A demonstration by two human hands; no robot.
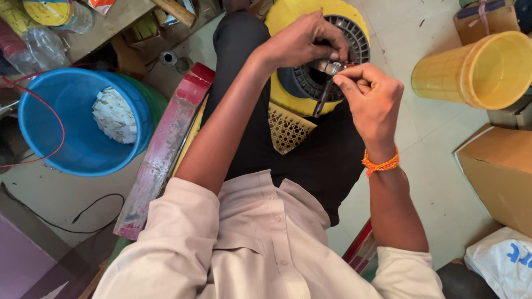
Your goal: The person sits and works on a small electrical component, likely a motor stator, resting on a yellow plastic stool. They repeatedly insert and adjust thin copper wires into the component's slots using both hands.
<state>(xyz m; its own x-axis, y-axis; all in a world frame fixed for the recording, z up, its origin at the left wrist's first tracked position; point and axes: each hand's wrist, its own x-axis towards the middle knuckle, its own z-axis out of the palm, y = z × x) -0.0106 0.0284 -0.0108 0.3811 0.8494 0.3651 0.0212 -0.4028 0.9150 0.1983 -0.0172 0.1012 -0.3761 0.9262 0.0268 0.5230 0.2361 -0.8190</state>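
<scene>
A yellow round plastic housing (296, 7) with a black ribbed inner part (308, 82) rests on my lap. My left hand (303, 40) reaches over it and pinches a small metal piece (324, 66) at its centre. My right hand (373, 97), with an orange thread on the wrist, holds a thin dark tool (323, 98) whose tip meets that metal piece. Part of the black inner part is hidden behind both hands.
A blue bucket (57, 146) with white scraps inside stands at the left, beside a worn red wooden plank (164, 148). A yellow plastic bucket (478, 72) lies on its side at the upper right. Cardboard boxes (510, 172) and a white bag (512, 271) sit at the right.
</scene>
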